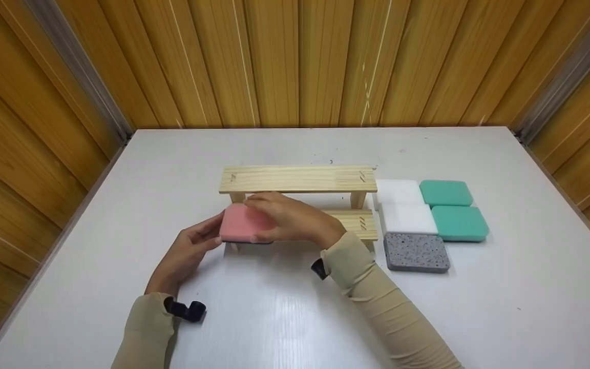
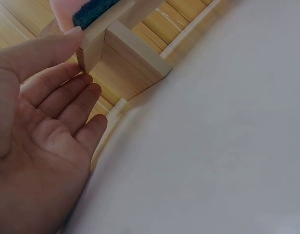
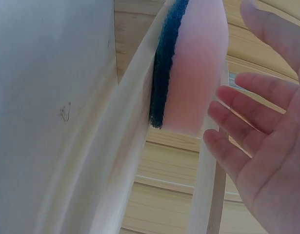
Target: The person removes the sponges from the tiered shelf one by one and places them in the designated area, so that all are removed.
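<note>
A pink sponge (image 1: 246, 224) with a dark blue-green scouring pad (image 3: 165, 73) lies pad down on the left end of the lower step of a two-step wooden rack (image 1: 295, 179). My left hand (image 1: 187, 253) is at that end, its thumb tip right at the sponge's corner and its relaxed fingers close by the end of the wooden board. Over the sponge in the head view reaches my right hand (image 1: 295, 218). The right wrist view shows its fingers (image 3: 254, 92) spread and relaxed beside the pink face, not curled round it.
Right of the rack lie two white sponges (image 1: 407, 219), one behind the other, beside two green sponges (image 1: 459, 224). A grey speckled sponge (image 1: 417, 253) lies in front of the white ones. Wood-patterned walls (image 1: 320, 61) enclose the white table (image 1: 285, 328) behind and at the sides.
</note>
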Motion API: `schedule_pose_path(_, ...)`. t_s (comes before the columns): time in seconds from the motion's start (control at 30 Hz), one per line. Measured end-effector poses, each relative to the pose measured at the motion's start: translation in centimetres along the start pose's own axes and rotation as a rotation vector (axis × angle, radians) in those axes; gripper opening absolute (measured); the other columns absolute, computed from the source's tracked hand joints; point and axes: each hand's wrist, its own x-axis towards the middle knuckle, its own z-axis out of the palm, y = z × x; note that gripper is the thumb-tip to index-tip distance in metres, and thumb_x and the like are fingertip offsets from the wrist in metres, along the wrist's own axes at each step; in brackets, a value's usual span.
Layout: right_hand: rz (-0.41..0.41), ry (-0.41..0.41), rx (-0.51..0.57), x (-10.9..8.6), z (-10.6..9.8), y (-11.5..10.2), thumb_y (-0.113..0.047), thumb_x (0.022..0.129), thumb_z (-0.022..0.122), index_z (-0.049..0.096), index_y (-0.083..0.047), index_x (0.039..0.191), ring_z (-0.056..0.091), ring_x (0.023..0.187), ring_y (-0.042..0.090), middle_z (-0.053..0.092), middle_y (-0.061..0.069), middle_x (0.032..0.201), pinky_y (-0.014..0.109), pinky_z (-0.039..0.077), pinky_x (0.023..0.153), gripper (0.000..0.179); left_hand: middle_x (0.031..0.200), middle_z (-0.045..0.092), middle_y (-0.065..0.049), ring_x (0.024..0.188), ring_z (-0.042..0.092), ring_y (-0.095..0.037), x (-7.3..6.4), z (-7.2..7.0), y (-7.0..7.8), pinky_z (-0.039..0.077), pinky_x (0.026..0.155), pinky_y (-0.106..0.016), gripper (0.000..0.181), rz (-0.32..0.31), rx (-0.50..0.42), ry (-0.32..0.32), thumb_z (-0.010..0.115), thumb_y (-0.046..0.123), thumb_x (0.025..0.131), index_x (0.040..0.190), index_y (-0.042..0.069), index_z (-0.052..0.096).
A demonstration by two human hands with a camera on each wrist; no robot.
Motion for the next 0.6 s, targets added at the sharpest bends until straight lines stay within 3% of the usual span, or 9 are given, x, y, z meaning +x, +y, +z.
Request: schedule_pose_path(0.6,0.018,0.006,-0.08,0.5,1.4,0.4,-0.037,0.086,0.071,0.041,-0.012,0.146,0.039,0.138,0.024,0.04,0.01,0.151,0.036,0.035,0.114,0.072,0.153,0.039,-0.001,0.141,0.036,-0.013,0.0,0.0,0.1,0.036,0.108,-0.017,0.066,-0.003,0.0,-0.006,0.069,0.019,0.089,0.147,0.011,0.039)
